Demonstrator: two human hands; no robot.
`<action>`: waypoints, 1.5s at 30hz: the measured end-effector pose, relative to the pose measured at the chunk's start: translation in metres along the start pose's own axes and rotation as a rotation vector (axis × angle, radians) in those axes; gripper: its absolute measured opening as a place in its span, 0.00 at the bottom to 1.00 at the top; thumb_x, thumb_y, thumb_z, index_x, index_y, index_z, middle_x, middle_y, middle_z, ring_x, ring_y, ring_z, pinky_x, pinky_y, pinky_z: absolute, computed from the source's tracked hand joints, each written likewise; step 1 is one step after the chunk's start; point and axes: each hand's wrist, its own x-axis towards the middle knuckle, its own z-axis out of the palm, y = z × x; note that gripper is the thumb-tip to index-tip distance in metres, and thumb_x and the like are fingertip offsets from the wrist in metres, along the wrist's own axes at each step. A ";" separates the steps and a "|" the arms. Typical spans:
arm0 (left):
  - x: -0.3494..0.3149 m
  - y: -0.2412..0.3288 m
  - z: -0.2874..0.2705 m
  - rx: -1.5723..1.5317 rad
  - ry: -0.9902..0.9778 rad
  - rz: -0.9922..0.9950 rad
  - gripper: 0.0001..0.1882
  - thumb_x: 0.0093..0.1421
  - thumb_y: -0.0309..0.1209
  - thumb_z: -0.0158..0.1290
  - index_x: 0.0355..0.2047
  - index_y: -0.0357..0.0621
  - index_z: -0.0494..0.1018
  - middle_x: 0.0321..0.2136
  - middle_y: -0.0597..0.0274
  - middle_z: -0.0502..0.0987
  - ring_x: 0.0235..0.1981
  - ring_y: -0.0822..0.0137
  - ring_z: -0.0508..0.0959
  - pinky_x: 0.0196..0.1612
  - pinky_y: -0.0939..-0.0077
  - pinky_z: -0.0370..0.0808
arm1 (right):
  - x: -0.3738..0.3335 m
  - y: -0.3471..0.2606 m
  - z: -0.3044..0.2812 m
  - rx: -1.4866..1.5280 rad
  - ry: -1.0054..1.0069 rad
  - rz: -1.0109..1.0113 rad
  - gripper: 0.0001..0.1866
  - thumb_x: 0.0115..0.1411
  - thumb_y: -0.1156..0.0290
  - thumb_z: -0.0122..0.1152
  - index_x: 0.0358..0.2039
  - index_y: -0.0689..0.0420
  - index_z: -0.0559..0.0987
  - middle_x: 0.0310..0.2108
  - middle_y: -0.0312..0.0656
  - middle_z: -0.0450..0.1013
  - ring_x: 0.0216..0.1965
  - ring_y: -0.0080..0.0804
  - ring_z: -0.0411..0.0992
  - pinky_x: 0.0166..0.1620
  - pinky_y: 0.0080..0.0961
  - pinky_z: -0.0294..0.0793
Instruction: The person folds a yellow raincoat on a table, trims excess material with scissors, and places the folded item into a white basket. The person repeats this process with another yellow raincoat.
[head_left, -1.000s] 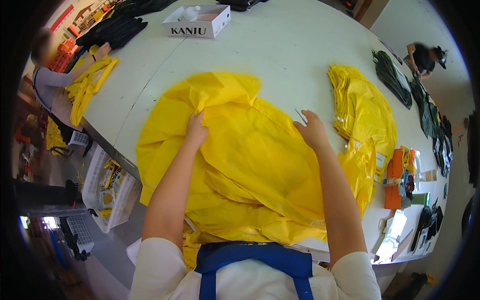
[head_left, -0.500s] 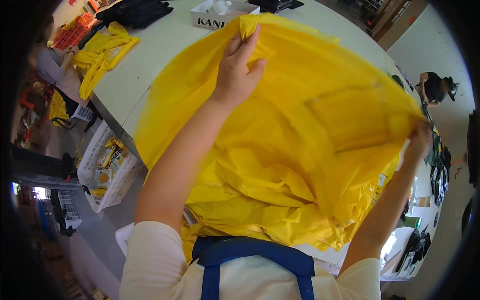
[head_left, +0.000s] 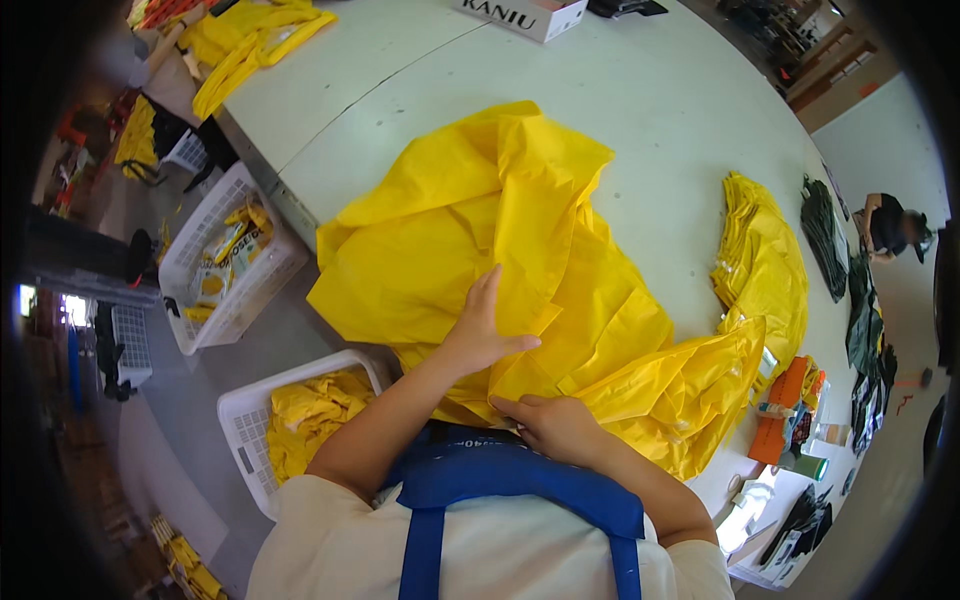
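A glossy yellow rain garment (head_left: 430,260) lies crumpled and partly folded on the table in front of me. My left hand (head_left: 480,335) rests on its near middle, fingers stretched out and thumb apart. Close to my body, my right hand (head_left: 550,422) is closed on the garment's near edge, with fingertips pinching the cloth. A loose yellow part spreads to the right of that hand. Whether it is a jacket or trousers cannot be made out from the folds.
On the pale table (head_left: 690,110), folded yellow garments (head_left: 760,260) lie to the right, near an orange box (head_left: 785,410). White baskets (head_left: 245,395) with yellow pieces stand at the left. A white box (head_left: 545,20) sits at the far edge. Other people are at far left and right.
The yellow garment has come down from being held up and spread wide onto the table. Both hands have moved inward and nearer; the left has let go of the far edge.
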 end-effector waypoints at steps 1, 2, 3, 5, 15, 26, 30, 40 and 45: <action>-0.005 0.024 -0.007 0.307 0.033 0.094 0.42 0.48 0.42 0.62 0.61 0.44 0.56 0.56 0.51 0.60 0.54 0.52 0.64 0.54 0.62 0.65 | 0.005 0.002 0.010 0.019 -0.004 0.008 0.23 0.55 0.68 0.55 0.53 0.46 0.70 0.32 0.42 0.74 0.29 0.43 0.74 0.31 0.37 0.74; -0.008 0.037 -0.013 0.619 0.077 0.186 0.44 0.44 0.43 0.63 0.60 0.44 0.58 0.56 0.50 0.61 0.54 0.49 0.63 0.52 0.61 0.66 | 0.011 0.002 0.014 0.029 -0.010 0.003 0.23 0.55 0.67 0.54 0.54 0.46 0.70 0.32 0.43 0.74 0.30 0.43 0.74 0.31 0.36 0.74; -0.008 0.028 -0.015 0.589 0.049 0.253 0.35 0.45 0.39 0.61 0.53 0.41 0.64 0.49 0.48 0.67 0.47 0.48 0.69 0.50 0.62 0.68 | 0.016 0.002 0.015 0.040 -0.015 0.001 0.23 0.56 0.67 0.53 0.54 0.47 0.69 0.33 0.44 0.74 0.30 0.43 0.74 0.32 0.36 0.74; -0.004 0.018 -0.020 0.599 -0.214 -0.017 0.26 0.51 0.35 0.57 0.49 0.41 0.66 0.44 0.53 0.71 0.42 0.55 0.73 0.48 0.67 0.70 | 0.024 -0.001 0.003 0.067 -0.043 -0.041 0.23 0.55 0.70 0.54 0.54 0.47 0.69 0.33 0.44 0.74 0.33 0.43 0.75 0.34 0.35 0.74; -0.029 0.028 -0.037 -1.332 0.000 -0.378 0.12 0.62 0.21 0.43 0.46 0.41 0.64 0.39 0.62 0.73 0.40 0.72 0.74 0.48 0.77 0.71 | 0.124 0.031 -0.098 0.174 0.278 -0.156 0.18 0.52 0.81 0.57 0.46 0.56 0.75 0.39 0.43 0.73 0.33 0.36 0.73 0.38 0.26 0.73; -0.045 0.019 -0.047 -0.336 0.123 0.032 0.09 0.58 0.28 0.54 0.39 0.42 0.73 0.44 0.58 0.69 0.45 0.68 0.70 0.48 0.77 0.66 | 0.131 0.021 -0.107 0.517 -0.104 -0.141 0.16 0.56 0.82 0.57 0.45 0.58 0.74 0.26 0.31 0.66 0.29 0.19 0.63 0.35 0.17 0.66; -0.057 0.010 -0.060 -0.037 0.165 0.169 0.24 0.53 0.31 0.60 0.50 0.42 0.69 0.52 0.55 0.65 0.55 0.60 0.65 0.57 0.70 0.60 | 0.133 0.044 -0.107 0.347 -0.100 -0.154 0.13 0.58 0.78 0.56 0.45 0.57 0.74 0.26 0.31 0.67 0.28 0.21 0.65 0.34 0.16 0.66; -0.049 -0.098 -0.165 -0.273 0.728 -0.239 0.25 0.54 0.16 0.51 0.52 0.42 0.61 0.43 0.60 0.71 0.42 0.70 0.73 0.43 0.80 0.70 | -0.039 0.226 -0.201 1.351 1.148 0.034 0.21 0.65 0.55 0.45 0.53 0.52 0.69 0.49 0.41 0.70 0.48 0.35 0.70 0.53 0.34 0.69; 0.058 0.055 -0.134 -0.118 0.622 0.508 0.17 0.55 0.20 0.51 0.47 0.40 0.66 0.39 0.57 0.75 0.37 0.64 0.76 0.41 0.76 0.73 | -0.163 0.187 -0.254 0.528 1.709 0.273 0.25 0.63 0.53 0.46 0.53 0.58 0.68 0.49 0.44 0.68 0.53 0.37 0.66 0.54 0.34 0.68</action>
